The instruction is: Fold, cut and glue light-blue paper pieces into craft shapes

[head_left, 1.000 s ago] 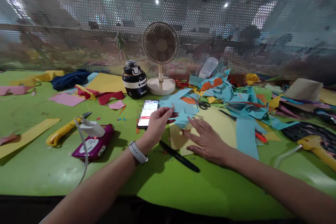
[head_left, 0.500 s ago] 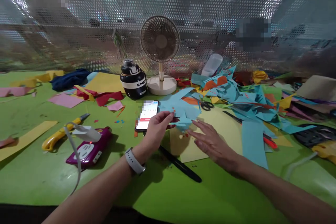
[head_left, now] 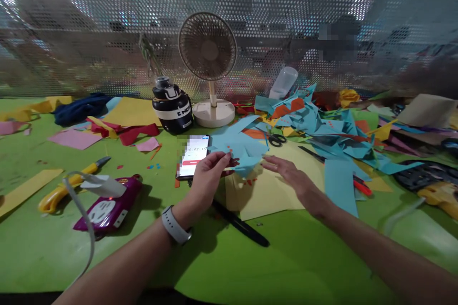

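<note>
My left hand [head_left: 204, 178], with a white watch band on its wrist, pinches a small cut piece of light blue paper [head_left: 246, 158] between thumb and fingers. My right hand [head_left: 298, 178] is just right of that piece, its fingers stretched out and holding nothing; whether a fingertip touches the paper's edge I cannot tell. Below the hands lies a pale yellow paper sheet [head_left: 282, 200]. Several tiny orange paper bits [head_left: 249, 181] show over it, under the blue piece. A lit phone [head_left: 196, 155] lies just beyond my left hand.
Black-handled scissors [head_left: 277, 140] lie behind the sheet, a long black object [head_left: 246, 228] in front. Left are a purple power strip [head_left: 110, 205] and a yellow-handled knife [head_left: 71, 183]. A fan [head_left: 214, 114] and black jug [head_left: 174, 116] stand behind. Blue scraps [head_left: 322, 121] pile up right.
My right hand has lifted a little away from the blue paper, its fingers closer together. More orange bits show above the yellow sheet. The whole view has shifted slightly. My left hand keeps its pinch.
</note>
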`<state>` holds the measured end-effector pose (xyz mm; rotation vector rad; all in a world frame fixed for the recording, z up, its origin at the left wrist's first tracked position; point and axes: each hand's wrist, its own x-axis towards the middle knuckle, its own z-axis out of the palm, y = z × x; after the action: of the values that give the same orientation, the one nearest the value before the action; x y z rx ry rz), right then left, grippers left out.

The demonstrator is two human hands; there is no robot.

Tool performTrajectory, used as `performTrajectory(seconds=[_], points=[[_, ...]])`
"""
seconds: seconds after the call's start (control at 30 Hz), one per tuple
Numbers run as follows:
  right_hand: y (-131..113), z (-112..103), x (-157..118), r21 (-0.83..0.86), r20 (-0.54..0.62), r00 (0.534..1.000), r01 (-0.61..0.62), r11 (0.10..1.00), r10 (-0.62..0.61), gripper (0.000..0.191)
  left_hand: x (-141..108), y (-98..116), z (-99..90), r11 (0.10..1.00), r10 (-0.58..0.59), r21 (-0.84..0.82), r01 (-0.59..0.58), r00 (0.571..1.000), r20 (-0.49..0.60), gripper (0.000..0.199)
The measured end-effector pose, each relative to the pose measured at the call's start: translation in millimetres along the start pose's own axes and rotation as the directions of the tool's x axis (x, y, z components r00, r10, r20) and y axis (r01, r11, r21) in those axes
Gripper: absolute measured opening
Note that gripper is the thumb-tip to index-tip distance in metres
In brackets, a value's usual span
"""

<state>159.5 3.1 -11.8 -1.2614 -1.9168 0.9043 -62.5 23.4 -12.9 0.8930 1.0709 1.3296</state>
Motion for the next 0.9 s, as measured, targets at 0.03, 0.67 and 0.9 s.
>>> performTrajectory(seconds=[0.03,0.67,0.9], points=[[-0.3,1.1,-1.2,-0.174,0.016,0.999,0.041,0.984,-0.039,0.05,0.1,0.4,-0.1,1.0,0.004,0.0,-0.004,1.0,-0.009,0.024],[1.7,15.2,-2.5,-0.523,0.201,0.979,0.145,0.84,-0.043,0.063,1.3,-5.2,0.7,0.999,-0.032,0.02,0.032,0.999,0.023,0.019],[-0.3,2.7,3.2,0.21,0.09,0.981,-0.188,0.96,0.172,0.04,0.1,-3.7,1.0,0.998,-0.048,0.029,0.047,0.999,0.025,0.019]])
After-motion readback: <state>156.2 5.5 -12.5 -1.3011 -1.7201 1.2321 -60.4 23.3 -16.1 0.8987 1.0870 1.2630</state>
